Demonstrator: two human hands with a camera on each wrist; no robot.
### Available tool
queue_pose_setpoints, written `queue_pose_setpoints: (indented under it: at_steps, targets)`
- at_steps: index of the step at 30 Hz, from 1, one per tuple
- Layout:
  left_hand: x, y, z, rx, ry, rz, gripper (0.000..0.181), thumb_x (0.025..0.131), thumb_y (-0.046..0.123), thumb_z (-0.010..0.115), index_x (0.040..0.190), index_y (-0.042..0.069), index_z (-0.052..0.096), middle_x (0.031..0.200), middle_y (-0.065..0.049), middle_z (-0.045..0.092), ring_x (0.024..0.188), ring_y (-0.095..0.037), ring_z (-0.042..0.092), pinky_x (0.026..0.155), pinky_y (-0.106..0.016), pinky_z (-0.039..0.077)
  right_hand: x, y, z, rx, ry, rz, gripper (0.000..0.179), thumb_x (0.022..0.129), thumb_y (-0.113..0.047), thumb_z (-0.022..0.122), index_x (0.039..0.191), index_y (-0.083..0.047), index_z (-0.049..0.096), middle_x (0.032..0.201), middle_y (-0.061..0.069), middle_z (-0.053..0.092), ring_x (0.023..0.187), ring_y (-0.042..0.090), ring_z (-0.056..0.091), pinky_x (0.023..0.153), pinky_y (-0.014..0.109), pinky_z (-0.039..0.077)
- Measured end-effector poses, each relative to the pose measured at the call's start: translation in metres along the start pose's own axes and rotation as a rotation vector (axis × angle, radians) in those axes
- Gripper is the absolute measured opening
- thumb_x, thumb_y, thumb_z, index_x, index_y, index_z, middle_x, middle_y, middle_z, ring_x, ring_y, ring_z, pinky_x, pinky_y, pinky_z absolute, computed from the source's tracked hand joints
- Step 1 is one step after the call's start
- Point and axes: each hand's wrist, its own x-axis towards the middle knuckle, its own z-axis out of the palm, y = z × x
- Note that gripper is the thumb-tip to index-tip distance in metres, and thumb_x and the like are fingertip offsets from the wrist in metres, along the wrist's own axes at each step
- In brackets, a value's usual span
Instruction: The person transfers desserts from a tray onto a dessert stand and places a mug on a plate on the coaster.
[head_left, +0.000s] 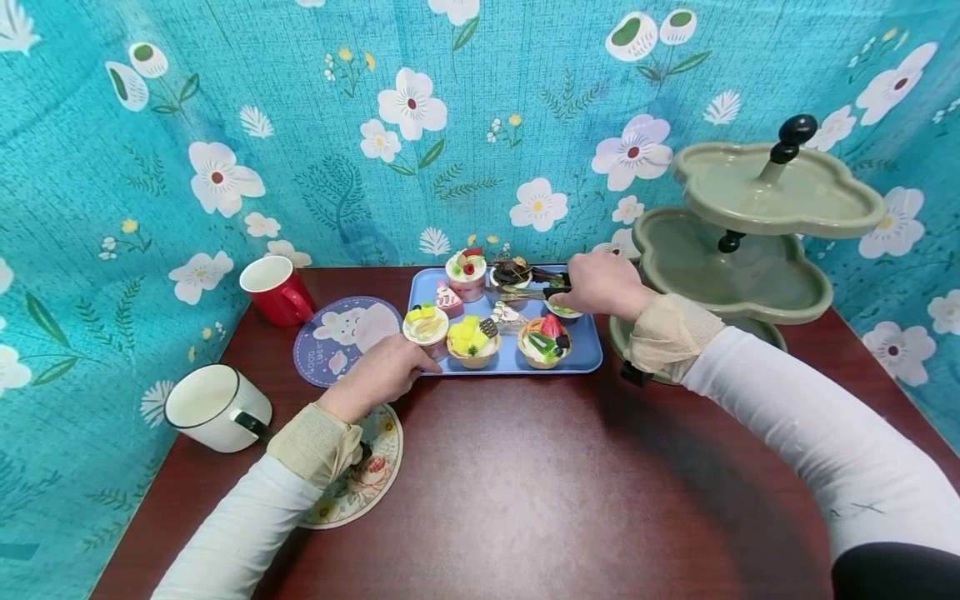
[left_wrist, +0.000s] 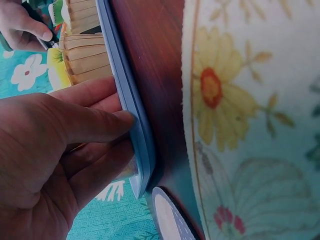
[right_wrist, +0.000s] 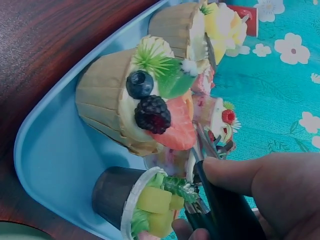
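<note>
Your tongs [right_wrist: 220, 200], gripped in your right hand [head_left: 603, 283], reach among crowded cakes [head_left: 472, 342] toward the far side of the blue tray [head_left: 588, 342] — your left hand [head_left: 382, 371] pinches its near-left rim, the lower fingers clear only from the left wrist. Mugs [head_left: 281, 296] stand left, a tiered stand [head_left: 735, 283] right; brown table [head_left: 510, 475], floral cloth [head_left: 315, 100] behind.

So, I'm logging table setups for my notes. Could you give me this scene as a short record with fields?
Left hand: holding the near-left rim of the blue tray
Right hand: holding black-handled tongs over the tray
Tong tips: at the chocolate-topped dessert; grip unclear
Also on tray: strawberry-topped tart, other desserts
Left side: red mug, white mug, bunny mat, flowered round mat
Right side: green tiered stand
Backdrop: blue floral cloth
</note>
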Motion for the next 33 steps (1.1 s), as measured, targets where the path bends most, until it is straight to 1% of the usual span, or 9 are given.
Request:
queue_pose_setpoints:
  at_steps: [4,7,11,14,18,24,27,29,33]
  targets:
    - [0.0,0.0,0.0,-0.002,0.001,0.001,0.025,0.085,-0.004,0.07,0.099,0.013,0.08,0.099,-0.003,0.077,0.095,-0.02,0.07,0.085,-0.038,0.057,0.002,0.0,0.002,0.005,0.023,-0.002,0.048,0.088,-0.055,0.064,0.068,-0.012,0.058,0.078,0.011,0.058,0.077,0.031,0.056,0.057,0.041,0.045]
    - [0.0,0.0,0.0,-0.002,0.004,-0.004,0.024,0.085,-0.003,0.07,0.099,0.013,0.08,0.099,-0.003,0.077,0.095,-0.02,0.07,0.086,-0.038,0.057,0.001,0.0,0.004,0.016,0.042,-0.008,0.049,0.088,-0.055,0.064,0.066,-0.012,0.057,0.072,0.01,0.057,0.072,0.03,0.058,0.054,0.039,0.044]
    - [0.0,0.0,0.0,0.0,0.003,-0.011,0.024,0.086,-0.004,0.07,0.098,0.013,0.08,0.099,-0.002,0.077,0.096,-0.02,0.07,0.087,-0.038,0.057,0.0,0.0,0.006,0.027,0.055,-0.015,0.05,0.089,-0.054,0.064,0.063,-0.013,0.055,0.063,0.006,0.053,0.064,0.028,0.058,0.051,0.037,0.043]
    - [0.0,0.0,0.0,0.002,-0.005,-0.016,0.025,0.085,-0.004,0.07,0.099,0.013,0.08,0.099,-0.002,0.077,0.096,-0.02,0.07,0.087,-0.039,0.057,0.0,0.0,0.007,0.028,0.063,-0.011,0.05,0.089,-0.054,0.064,0.062,-0.014,0.053,0.06,0.004,0.048,0.061,0.027,0.057,0.049,0.036,0.042]
    - [0.0,0.0,0.001,0.002,-0.011,-0.017,0.025,0.085,-0.005,0.07,0.099,0.013,0.08,0.1,-0.002,0.077,0.096,-0.02,0.07,0.087,-0.039,0.057,-0.002,0.001,0.008,0.032,0.076,-0.011,0.05,0.088,-0.054,0.065,0.062,-0.013,0.053,0.06,0.003,0.046,0.06,0.026,0.057,0.048,0.036,0.04]
    - [0.0,0.001,0.0,0.014,-0.002,-0.003,0.025,0.085,-0.004,0.07,0.098,0.013,0.08,0.099,-0.002,0.078,0.095,-0.021,0.071,0.086,-0.039,0.057,-0.004,0.006,0.008,0.04,0.088,-0.002,0.046,0.087,-0.054,0.066,0.069,-0.013,0.058,0.068,0.007,0.055,0.063,0.026,0.058,0.049,0.038,0.042]
    - [0.0,0.001,0.0,0.017,-0.005,-0.005,0.025,0.084,-0.004,0.07,0.098,0.014,0.08,0.098,-0.002,0.078,0.095,-0.02,0.071,0.085,-0.039,0.057,-0.005,0.008,0.008,0.04,0.073,0.006,0.045,0.088,-0.055,0.065,0.076,-0.012,0.062,0.074,0.008,0.06,0.067,0.027,0.059,0.05,0.038,0.044]
    - [0.0,0.001,0.0,0.016,-0.008,-0.009,0.025,0.084,-0.004,0.07,0.098,0.014,0.081,0.098,-0.002,0.078,0.094,-0.02,0.071,0.085,-0.038,0.057,-0.005,0.009,0.007,0.039,0.065,0.011,0.045,0.088,-0.055,0.065,0.083,-0.011,0.066,0.08,0.01,0.062,0.07,0.028,0.061,0.052,0.039,0.045]
    - [0.0,0.001,0.0,0.017,-0.008,-0.007,0.026,0.084,-0.005,0.071,0.098,0.014,0.081,0.098,-0.002,0.078,0.094,-0.02,0.071,0.085,-0.038,0.057,-0.006,0.011,0.006,0.043,0.059,0.018,0.052,0.088,-0.055,0.064,0.113,-0.009,0.069,0.103,0.016,0.067,0.084,0.034,0.065,0.06,0.045,0.051]
